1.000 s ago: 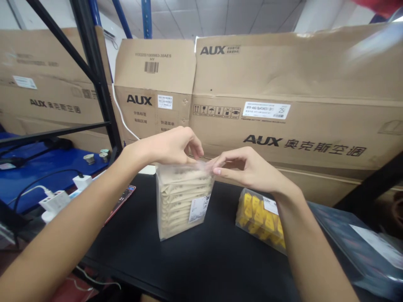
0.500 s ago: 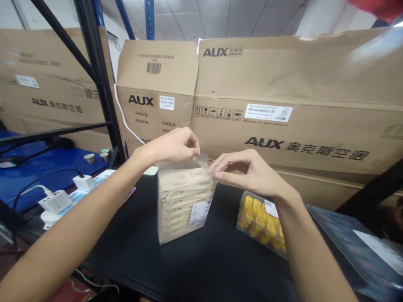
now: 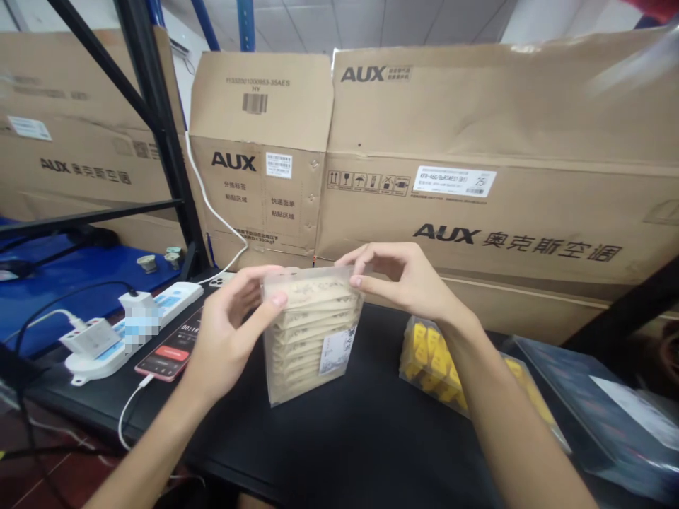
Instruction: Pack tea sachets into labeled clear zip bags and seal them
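Observation:
A clear plastic box (image 3: pixel 312 339) stands upright on the black table, filled with a stack of beige paper packets and bearing a white printed label on its front. My left hand (image 3: pixel 238 311) grips its upper left edge, thumb on the front and fingers behind. At the upper right corner my right hand (image 3: pixel 397 276) pinches the top edge between thumb and fingers. To the right lies a clear box of yellow packets (image 3: pixel 432 364), partly covered by my right forearm.
Left of the box lie a phone (image 3: pixel 167 353) with a lit screen and a white power strip (image 3: pixel 175 300) with plugs and cables. Large AUX cartons (image 3: pixel 467 134) form a wall behind. A dark plastic-wrapped package (image 3: pixel 578 396) sits at the right, and a black metal post (image 3: pixel 153 92) rises at the left.
My left hand has come down from above the box's top to its left edge. The raised clear flap now lies down at the top. My right hand stays at the right corner.

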Available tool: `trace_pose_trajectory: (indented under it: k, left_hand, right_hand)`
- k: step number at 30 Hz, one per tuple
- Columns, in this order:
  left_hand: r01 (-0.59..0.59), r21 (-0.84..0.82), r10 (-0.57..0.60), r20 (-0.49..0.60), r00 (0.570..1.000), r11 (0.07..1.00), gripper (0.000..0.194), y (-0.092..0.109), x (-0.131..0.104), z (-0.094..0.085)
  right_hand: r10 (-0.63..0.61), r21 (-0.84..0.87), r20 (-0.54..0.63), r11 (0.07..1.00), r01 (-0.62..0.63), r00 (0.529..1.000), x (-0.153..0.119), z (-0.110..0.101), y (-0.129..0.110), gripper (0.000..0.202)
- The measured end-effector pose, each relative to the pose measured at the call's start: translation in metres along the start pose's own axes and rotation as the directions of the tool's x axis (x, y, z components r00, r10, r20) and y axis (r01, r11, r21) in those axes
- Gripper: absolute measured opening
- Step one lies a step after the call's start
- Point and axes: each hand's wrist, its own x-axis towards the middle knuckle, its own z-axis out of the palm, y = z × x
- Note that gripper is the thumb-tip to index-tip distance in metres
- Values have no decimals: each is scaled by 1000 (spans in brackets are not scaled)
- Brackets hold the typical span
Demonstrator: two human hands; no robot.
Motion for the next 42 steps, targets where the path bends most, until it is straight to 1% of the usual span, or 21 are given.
trace_pose_trajectory:
  k: [2, 4, 9, 12, 15, 17, 20, 25, 30, 32, 38, 42]
  left_hand:
    - [-18, -38, 15, -63, 998, 999, 26, -6, -5, 9]
    - [-45, -51, 40, -102, 994, 998, 21, -10, -4, 16]
    - [-109, -54, 98, -180, 979, 993, 12, -15, -2, 24]
    - [-120, -43, 108, -226, 968, 992, 11, -17, -1, 28]
    - [-101, -69, 80, -258, 963, 993, 13, -22, 3, 32]
    - [-107, -120, 73, -257, 964, 987, 11, -25, 7, 33]
    - [-135, -164, 92, -248, 964, 977, 7, -27, 10, 33]
    - [-120, -178, 70, -260, 963, 977, 7, -27, 10, 33]
    - [-104, -137, 63, -277, 959, 985, 7, -28, 9, 33]
    - [-107, -130, 68, -277, 958, 986, 7, -29, 9, 33]
    - [-106, -152, 58, -288, 956, 983, 10, -30, 9, 34]
    - [-103, -185, 48, -276, 960, 977, 13, -30, 9, 33]
  right_hand:
    - [7, 13, -10, 1000, -7, 1000, 1, 2, 0, 15]
    - [19, -6, -15, 1000, -19, 1000, 1, 4, 0, 14]
    - [34, -17, -9, 999, -34, 999, 0, 4, 0, 13]
    - [34, -10, -5, 999, -34, 999, 0, 4, 1, 14]
    - [41, 11, -25, 999, -40, 999, 0, 2, 1, 17]
    - [48, 11, -46, 999, -47, 998, -1, 1, 0, 20]
    - [47, -11, -52, 999, -48, 998, -1, 0, 0, 21]
    - [43, 2, -39, 999, -43, 998, 0, -1, 3, 21]
    - [118, 56, 15, 991, -118, 993, 1, -1, 7, 28]
    - [126, 88, 39, 988, -129, 991, 1, -1, 9, 30]
    - [115, 80, 26, 990, -117, 993, 3, 0, 12, 30]
    - [83, 91, 45, 992, -86, 996, 2, -1, 12, 30]
